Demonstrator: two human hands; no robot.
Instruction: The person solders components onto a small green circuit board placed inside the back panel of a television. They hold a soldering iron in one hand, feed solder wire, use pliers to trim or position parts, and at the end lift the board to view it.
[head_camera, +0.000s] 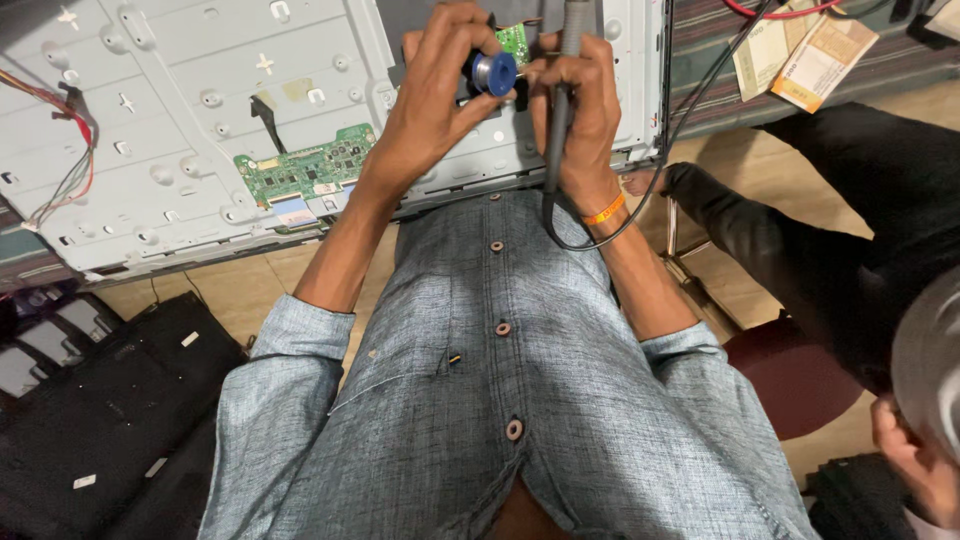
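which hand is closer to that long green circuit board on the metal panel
Left. The left hand, with a blue spool in its grip, is just up and right of the green circuit board. The right hand, gripping a grey tool, is farther right.

The left hand (435, 95) pinches a small blue solder spool (494, 73) between thumb and fingers, held over the grey metal back panel (180, 90). The right hand (578, 110) is closed around a grey soldering iron (560, 100), whose black cord (690, 110) loops under the wrist past an orange wristband (604, 211). Both hands meet just above a small green board (514, 40) at the panel's top edge. A longer green circuit board (305, 168) lies on the panel to the left. Another person's hand (915, 460) shows at the lower right.
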